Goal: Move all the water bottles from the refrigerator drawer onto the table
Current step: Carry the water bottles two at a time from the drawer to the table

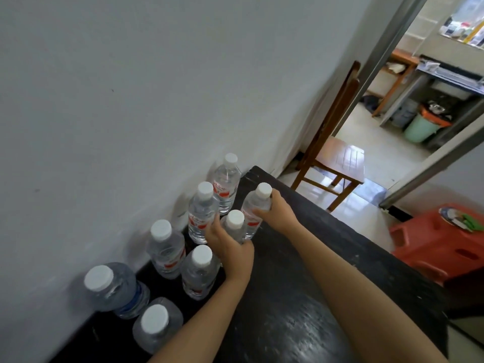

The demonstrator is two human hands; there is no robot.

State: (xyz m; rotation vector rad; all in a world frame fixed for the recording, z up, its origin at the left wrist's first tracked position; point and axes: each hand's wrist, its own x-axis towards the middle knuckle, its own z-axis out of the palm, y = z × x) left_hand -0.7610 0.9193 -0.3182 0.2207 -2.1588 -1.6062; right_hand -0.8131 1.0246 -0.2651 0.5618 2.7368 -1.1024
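On the black wooden table [301, 271], near its far end, the left hand [226, 248] wraps one clear plastic, white-capped water bottle [235, 220]. The right hand [279, 213] grips a second bottle [255, 205] just beside it. Six more bottles [200, 271] stand along the table's wall-side edge.

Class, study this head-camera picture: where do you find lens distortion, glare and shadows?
Head view: the wide lens skews the door frame and tilts the room; daylight glares off the floor beneath the chair and the black table near the camera; the water bottles cast soft shadows on the white wall.
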